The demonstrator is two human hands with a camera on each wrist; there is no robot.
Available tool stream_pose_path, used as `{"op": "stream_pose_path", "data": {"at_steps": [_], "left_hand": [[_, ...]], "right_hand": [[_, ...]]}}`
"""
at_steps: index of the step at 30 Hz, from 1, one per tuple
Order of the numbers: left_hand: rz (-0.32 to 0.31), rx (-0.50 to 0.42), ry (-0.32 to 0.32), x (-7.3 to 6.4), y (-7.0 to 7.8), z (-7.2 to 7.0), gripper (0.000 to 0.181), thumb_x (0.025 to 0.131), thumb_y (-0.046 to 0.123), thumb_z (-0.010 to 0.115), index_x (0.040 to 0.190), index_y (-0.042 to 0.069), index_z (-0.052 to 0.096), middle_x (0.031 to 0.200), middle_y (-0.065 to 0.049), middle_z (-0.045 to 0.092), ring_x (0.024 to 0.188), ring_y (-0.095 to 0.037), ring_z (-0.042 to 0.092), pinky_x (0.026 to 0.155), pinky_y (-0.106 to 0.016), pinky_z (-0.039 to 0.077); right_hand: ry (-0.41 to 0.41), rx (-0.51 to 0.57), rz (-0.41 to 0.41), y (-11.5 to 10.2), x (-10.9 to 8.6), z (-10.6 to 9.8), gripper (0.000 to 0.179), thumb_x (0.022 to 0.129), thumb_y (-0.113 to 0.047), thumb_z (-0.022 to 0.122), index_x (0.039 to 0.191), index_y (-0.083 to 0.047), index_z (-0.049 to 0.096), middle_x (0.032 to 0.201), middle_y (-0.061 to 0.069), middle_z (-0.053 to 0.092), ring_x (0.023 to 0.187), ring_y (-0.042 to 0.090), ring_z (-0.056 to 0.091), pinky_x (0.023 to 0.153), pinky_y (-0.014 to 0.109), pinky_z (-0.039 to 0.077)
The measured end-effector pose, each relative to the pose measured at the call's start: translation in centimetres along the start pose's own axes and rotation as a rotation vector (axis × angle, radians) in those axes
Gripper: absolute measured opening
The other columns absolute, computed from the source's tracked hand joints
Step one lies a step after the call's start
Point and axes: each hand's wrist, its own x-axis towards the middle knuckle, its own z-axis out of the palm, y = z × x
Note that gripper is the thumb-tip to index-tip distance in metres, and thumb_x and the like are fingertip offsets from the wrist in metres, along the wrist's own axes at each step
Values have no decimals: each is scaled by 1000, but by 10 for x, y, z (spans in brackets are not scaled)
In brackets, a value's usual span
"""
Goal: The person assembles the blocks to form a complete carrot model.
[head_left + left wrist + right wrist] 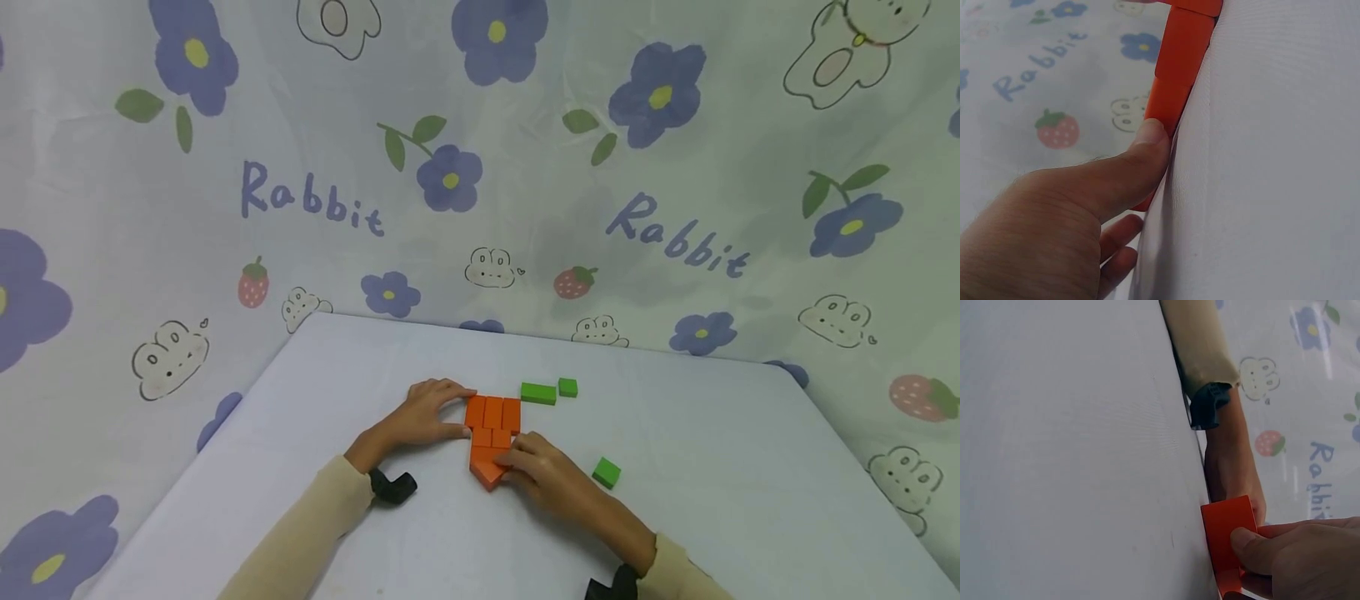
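Several orange blocks lie together on the white table, with three side by side at the far end and two smaller ones below them. The nearest orange block has a corner pointing towards me. My right hand pinches this block from the right; the right wrist view shows the thumb on the flat face of the orange block. On the other side, my left hand touches the group with extended index finger and thumb. The left wrist view has that thumb against the orange side.
A long green block and a small green block lie beyond the orange group, to the right. Another green block sits right of my right hand. A patterned curtain hangs behind the white table.
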Motion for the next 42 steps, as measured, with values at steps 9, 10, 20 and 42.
{"op": "stream_pose_path", "data": {"at_steps": [9, 10, 20, 42], "left_hand": [[-17, 10, 3, -4, -2, 5, 67, 85, 57, 72, 144, 29, 54, 143, 0, 55, 135, -28, 45, 110, -58, 28], [-20, 8, 4, -4, -2, 5, 68, 85, 57, 72, 144, 29, 54, 142, 0, 55, 135, -28, 45, 109, -58, 29], [-14, -11, 4, -3, 2, 6, 67, 85, 57, 72, 143, 30, 55, 143, -1, 55, 134, -28, 45, 108, -56, 30], [-13, -2, -10, 0, 2, -1, 68, 85, 57, 72, 144, 27, 54, 144, -2, 54, 135, -29, 44, 110, -58, 27]], "right_hand": [[14, -55, -36, -2, -3, 6, 28, 85, -13, 79, 113, -15, 75, 101, -5, 61, 90, 6, 52, 77, 13, 49], [14, -63, -40, -2, -3, 6, 28, 86, -14, 79, 114, -15, 75, 102, -5, 61, 90, 6, 51, 77, 13, 49], [-21, -90, -46, -4, -7, 0, 32, 87, -18, 78, 119, -17, 72, 104, -6, 61, 92, 6, 52, 79, 13, 50], [-11, -85, 220, 46, 9, -43, 29, 85, -7, 78, 114, -8, 72, 99, 1, 66, 94, 12, 65, 84, 28, 58]]}}
